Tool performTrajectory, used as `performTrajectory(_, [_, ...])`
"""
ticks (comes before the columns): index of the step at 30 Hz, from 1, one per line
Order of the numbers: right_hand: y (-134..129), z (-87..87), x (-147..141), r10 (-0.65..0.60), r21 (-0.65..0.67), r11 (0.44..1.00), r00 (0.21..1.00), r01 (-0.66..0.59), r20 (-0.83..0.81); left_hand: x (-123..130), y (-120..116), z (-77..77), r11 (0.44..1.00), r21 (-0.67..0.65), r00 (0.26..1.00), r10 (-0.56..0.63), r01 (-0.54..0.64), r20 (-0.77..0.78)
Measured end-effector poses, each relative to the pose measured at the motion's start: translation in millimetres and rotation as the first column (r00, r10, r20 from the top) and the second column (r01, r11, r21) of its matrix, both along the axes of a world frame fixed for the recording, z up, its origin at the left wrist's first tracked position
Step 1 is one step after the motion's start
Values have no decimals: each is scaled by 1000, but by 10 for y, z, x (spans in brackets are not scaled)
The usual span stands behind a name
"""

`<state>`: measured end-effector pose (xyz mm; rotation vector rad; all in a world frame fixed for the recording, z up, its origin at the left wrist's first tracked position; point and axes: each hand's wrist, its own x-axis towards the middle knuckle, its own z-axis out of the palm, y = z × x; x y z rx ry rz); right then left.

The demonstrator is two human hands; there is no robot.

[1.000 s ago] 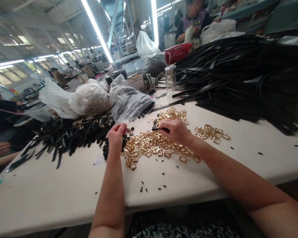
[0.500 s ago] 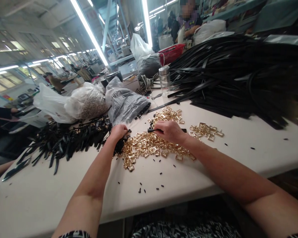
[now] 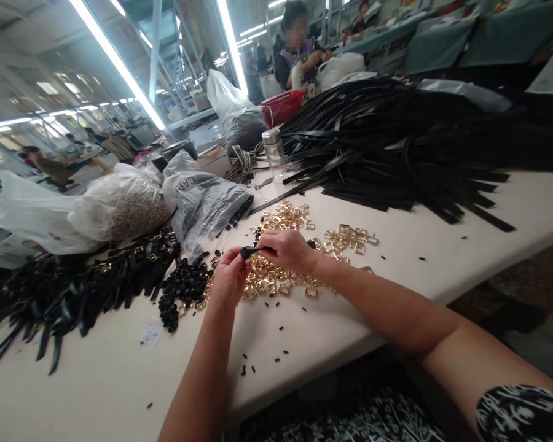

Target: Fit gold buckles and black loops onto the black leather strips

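Fingers of the person's left hand point(image 3: 233, 270) and right hand point(image 3: 289, 248) pinch a black strap point(image 3: 258, 250) above the gold buckles point(image 3: 270, 276). Behind the buckles, a grey bag point(image 3: 203, 196) spills black pieces and a clear jar point(image 3: 274, 156) stands upright; bare tabletop point(image 3: 332, 334) reaches the edge in front of them.

Up top, two bright tubes point(image 3: 120, 64) slant down through the upper left and centre, a pale post point(image 3: 155, 52) rising between them under a dim grey ceiling point(image 3: 32, 37). Over at far left, windows point(image 3: 47, 88) glow above smaller lamps point(image 3: 11, 122), while green cloth point(image 3: 516, 37) drapes a bench at upper right and a pale table point(image 3: 345, 325) stretches right across the foreground!
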<state>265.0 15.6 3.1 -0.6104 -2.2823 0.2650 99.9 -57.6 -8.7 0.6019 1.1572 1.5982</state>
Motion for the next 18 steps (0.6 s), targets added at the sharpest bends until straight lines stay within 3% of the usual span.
performTrajectory(6, [-6,-41,-22,22,46,999,997,-25,79,-26,-12,-59,997,-58,994,-41,47,105])
performTrajectory(15, [16,-44,-15,85,47,995,986,-93,147,-20,-105,-36,992,-54,993,-112,114,28])
performTrajectory(18, [21,-51,-20,122,-10,992,978,-122,168,6,-106,-40,992,-58,993,-115,114,-16])
